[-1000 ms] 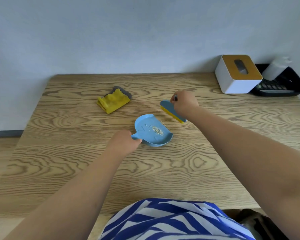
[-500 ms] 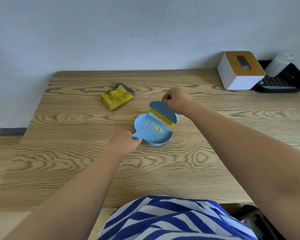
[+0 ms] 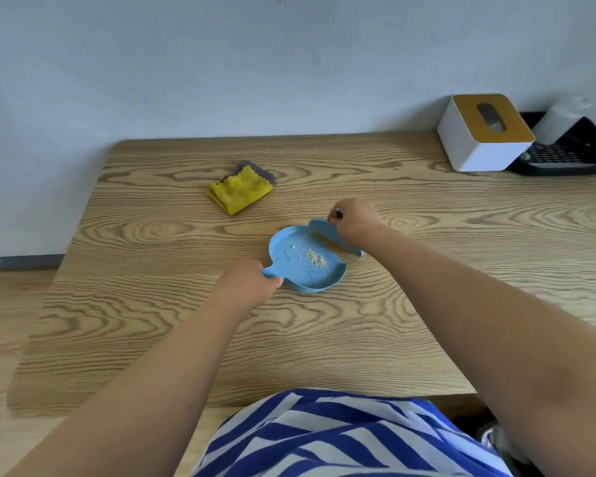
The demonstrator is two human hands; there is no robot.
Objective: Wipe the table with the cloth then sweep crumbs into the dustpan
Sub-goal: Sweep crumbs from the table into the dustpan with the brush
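Striped blue-and-white clothing point(image 3: 341, 438) fills the near edge, and both bare forearms reach out over the wooden table point(image 3: 152, 325). Left hand point(image 3: 246, 282) curls around the short handle of the blue dustpan point(image 3: 289, 251), a round shallow tray lying flat on the tabletop with a small heap of pale crumbs point(image 3: 314, 258) inside, nearer its right side. Right hand point(image 3: 353, 218) grips a small blue brush point(image 3: 327, 232) with yellow bristles, blurred, its bristle edge at the pan's far right rim. Further back on the left a folded yellow cloth point(image 3: 240, 191) with a grey layer beneath lies well apart from the pan. At the far right corner stand a white tissue box point(image 3: 479, 146) and a black tray point(image 3: 565, 160).
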